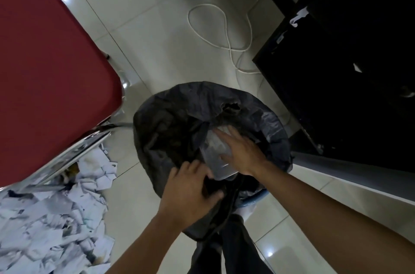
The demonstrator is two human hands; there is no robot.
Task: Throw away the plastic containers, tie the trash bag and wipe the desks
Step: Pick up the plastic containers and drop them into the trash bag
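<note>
Container: the clear rectangular plastic container (216, 157) lies tilted in the mouth of the black plastic trash bag (175, 116), at 5 o'clock from the picture's centre.
Right hand: we see the right hand (243, 152) laid flat on the container, fingers straight and spread, pressing rather than clasping it.
Left hand: the left hand (190, 190) clenches the bag's near edge at 6 o'clock of the opening.
Bin: a blue plastic bin rim (256, 197) peeks out under the bag at 5 o'clock.
Chair: a red padded chair seat (51, 67) on a chrome frame (74, 154) sits at 9 o'clock.
Paper: a heap of crumpled white paper (51, 224) lies at 7 o'clock.
Floor: a looped white cable (226, 33) rests on pale glossy tiles (157, 37) at 12 o'clock.
Cabinet: a black cabinet (348, 71) stands at 3 o'clock.
Writing: we cannot read its white stickers (298, 16).
</note>
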